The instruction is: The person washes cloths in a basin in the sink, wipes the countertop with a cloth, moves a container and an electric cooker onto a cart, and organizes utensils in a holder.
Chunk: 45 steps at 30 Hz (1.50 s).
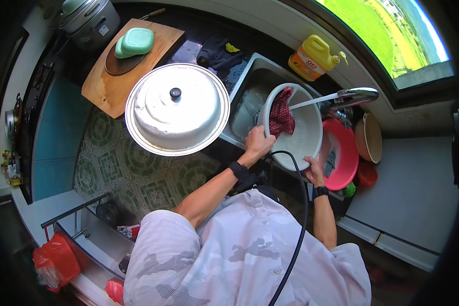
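Observation:
A white basin (307, 133) is tilted over the right part of the metal sink (246, 94). My left hand (259, 142) is closed on its near left rim, beside a dark red checked cloth (281, 113) lying against the inner wall. My right hand (315, 171) grips the rim at the near right side; part of its fingers is hidden by the basin. From the faucet (349, 97) a white stream runs into the basin, towards the cloth. A black cable (305, 214) hangs in front of my chest and crosses the basin's near edge.
A large metal lid (178, 115) sits left of the sink, near a wooden board (107, 94) with a green container (136, 42). A yellow bottle (313, 58) stands behind the sink. Right of it are a pink basin (346, 153) and a beige colander (368, 137).

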Available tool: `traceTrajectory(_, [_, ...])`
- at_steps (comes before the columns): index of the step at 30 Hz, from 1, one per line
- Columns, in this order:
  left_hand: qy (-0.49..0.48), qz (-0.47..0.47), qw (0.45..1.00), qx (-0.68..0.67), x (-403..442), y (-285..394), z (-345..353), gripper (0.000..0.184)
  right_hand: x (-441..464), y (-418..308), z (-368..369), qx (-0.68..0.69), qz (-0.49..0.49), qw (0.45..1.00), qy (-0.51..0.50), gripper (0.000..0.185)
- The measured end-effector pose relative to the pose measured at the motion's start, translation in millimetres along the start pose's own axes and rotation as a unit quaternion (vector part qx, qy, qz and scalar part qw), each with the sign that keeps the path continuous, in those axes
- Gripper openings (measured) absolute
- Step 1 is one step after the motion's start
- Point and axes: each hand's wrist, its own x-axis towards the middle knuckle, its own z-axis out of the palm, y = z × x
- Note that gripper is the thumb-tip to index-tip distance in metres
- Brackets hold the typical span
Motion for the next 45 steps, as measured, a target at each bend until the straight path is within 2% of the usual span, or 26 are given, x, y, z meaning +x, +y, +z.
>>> traceTrajectory(3, [0.062,0.048,0.997,0.019,2.6,-8.6,6.0,0.031,1.1,1.2,0.1,0.006,-0.007,1.0,-0.004,0.063])
traceTrajectory(9, [0.039,0.03,0.999,-0.002,1.9,-6.0,5.5,0.03,1.8,0.0,2.1,0.004,-0.013,1.0,-0.008,0.062])
traceTrajectory(12, [0.06,0.043,0.997,0.003,-1.8,-5.1,4.7,0.03,0.6,0.3,3.8,-0.001,-0.015,1.0,0.002,0.063])
traceTrajectory(14, [0.001,0.006,1.0,-0.015,-7.8,1.1,-0.6,0.035,-0.3,0.4,4.4,0.001,-0.016,1.0,0.002,0.062])
traceTrajectory(15, [0.002,0.006,1.0,-0.015,-11.3,2.2,-0.6,0.035,-0.7,0.3,4.9,0.004,-0.016,1.0,0.001,0.062])
traceTrajectory(20, [0.058,0.101,0.993,-0.002,-28.2,-0.3,4.4,0.033,-4.4,0.2,3.1,0.0,-0.008,1.0,-0.015,0.062])
traceTrajectory(24, [0.067,0.121,0.99,-0.013,-26.6,-4.7,10.4,0.033,1.8,4.8,-8.0,0.017,0.003,0.999,-0.031,0.063])
traceTrajectory(27, [0.064,0.102,0.993,-0.01,-31.0,4.5,8.8,0.032,13.0,9.0,-21.3,0.049,0.039,0.997,-0.046,0.064])
traceTrajectory(35, [0.084,0.132,0.988,-0.008,-39.8,15.6,12.9,0.027,33.3,23.5,-62.3,-0.013,0.02,0.999,-0.04,0.06])
traceTrajectory(38, [0.087,0.149,0.985,-0.028,-40.6,18.1,13.5,0.026,30.2,22.8,-54.2,-0.01,0.013,0.999,-0.036,0.059])
traceTrajectory(45, [0.063,0.118,0.991,-0.029,-38.9,18.3,15.2,0.027,17.7,11.8,-35.9,0.024,0.007,0.998,-0.051,0.055])
